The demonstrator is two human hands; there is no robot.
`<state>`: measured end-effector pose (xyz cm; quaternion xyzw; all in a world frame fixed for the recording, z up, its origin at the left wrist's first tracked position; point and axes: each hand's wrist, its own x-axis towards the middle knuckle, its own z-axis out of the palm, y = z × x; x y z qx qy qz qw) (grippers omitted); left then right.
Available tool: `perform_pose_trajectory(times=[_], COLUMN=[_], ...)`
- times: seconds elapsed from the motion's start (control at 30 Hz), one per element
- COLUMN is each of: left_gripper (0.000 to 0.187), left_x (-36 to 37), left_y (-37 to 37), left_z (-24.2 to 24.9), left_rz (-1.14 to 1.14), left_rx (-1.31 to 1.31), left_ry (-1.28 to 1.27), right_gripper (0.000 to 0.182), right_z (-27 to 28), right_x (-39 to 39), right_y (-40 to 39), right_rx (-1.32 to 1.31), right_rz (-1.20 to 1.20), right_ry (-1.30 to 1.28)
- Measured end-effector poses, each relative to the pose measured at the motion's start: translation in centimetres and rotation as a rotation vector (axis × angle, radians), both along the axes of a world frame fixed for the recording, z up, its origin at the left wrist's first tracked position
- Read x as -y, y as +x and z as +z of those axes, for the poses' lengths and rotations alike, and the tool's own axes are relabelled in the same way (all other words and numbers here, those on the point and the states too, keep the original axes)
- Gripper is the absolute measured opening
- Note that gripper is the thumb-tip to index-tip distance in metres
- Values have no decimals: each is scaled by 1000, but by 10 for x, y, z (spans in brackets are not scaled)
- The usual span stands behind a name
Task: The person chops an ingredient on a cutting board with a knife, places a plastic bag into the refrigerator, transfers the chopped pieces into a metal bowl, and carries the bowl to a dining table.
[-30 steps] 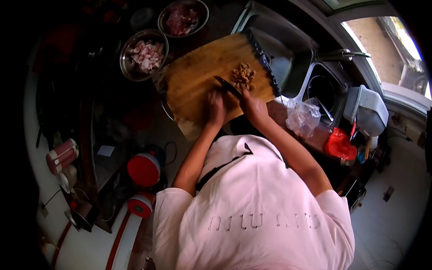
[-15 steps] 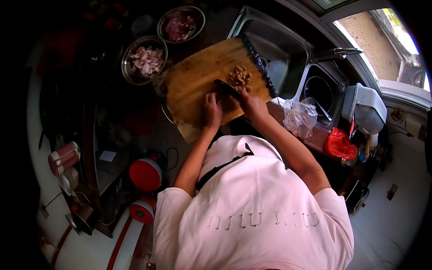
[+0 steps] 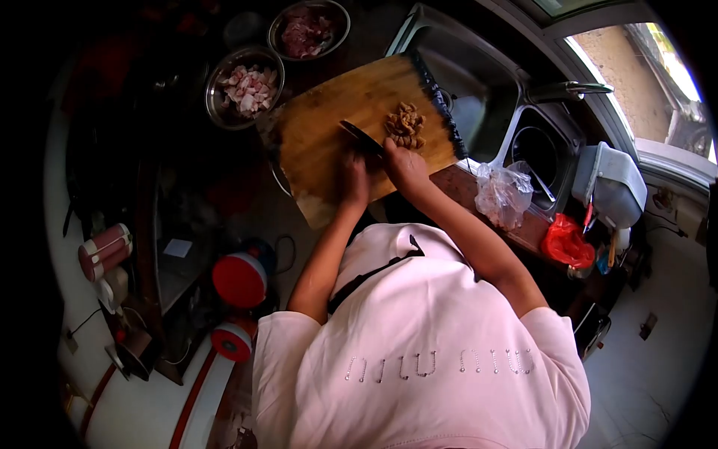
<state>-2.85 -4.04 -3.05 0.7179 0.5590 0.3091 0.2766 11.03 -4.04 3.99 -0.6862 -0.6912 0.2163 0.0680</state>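
My right hand (image 3: 406, 166) is closed around the handle of a dark-bladed knife (image 3: 362, 138), whose tip points up and left over the wooden cutting board (image 3: 321, 112). Beside the blade, on its near side, my left hand (image 3: 354, 178) is low over the board. Its fingers are dark and blurred, so I cannot make out whether they grip anything. A small heap of brown cut pieces (image 3: 405, 123) lies on the board just beyond my right hand.
Metal bowls of pale chopped meat (image 3: 250, 91) and redder meat (image 3: 307, 34) stand past the board's far left corner. A steel sink (image 3: 479, 90) with a faucet (image 3: 572, 90) is at the right. Nearby are a clear plastic bag (image 3: 502, 194) and a red bag (image 3: 568, 241).
The knife and my right hand have shifted a little left, with the tip now farther up and left. My left hand's fingers have drawn in lower beside the blade.
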Motion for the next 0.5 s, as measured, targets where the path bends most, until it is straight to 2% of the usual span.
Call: perform_pose_trajectory(times=[0.1,0.2,0.3,0.4,0.5], left_gripper=[16,15,18,21,21], left_x=[7,12,14,16,16], left_y=[0,0,-6,-9,-11], left_z=[16,31,16,3,-10], left_rz=[87,213,174,161,172], left_rx=[-157,-126,-123,-108,-202], left_ry=[157,133,80,104,62], right_gripper=[9,9,9,10,8], right_z=[1,24,38,39,27], right_x=[3,14,33,42,26], right_y=[8,23,25,15,-1], right_rx=[-66,52,10,67,52], right_rz=[51,42,81,92,52], right_ry=[113,-55,5,-51,-80])
